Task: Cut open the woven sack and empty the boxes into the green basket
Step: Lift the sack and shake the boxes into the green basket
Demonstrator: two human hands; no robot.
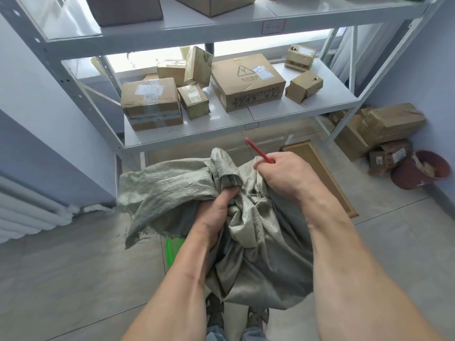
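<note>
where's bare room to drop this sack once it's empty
Bare floor at the left, between the radiator and the green basket. The shelf has a bare front strip right of the big box. The right corner is crowded with boxes and a red bucket.

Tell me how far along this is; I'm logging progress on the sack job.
Done: nothing clearly; no cut shows. In hand: the left hand grips the bunched sack, and the right hand holds a red tool beside it. Left: cutting and emptying; the green basket is mostly hidden below, its contents unseen.
</note>
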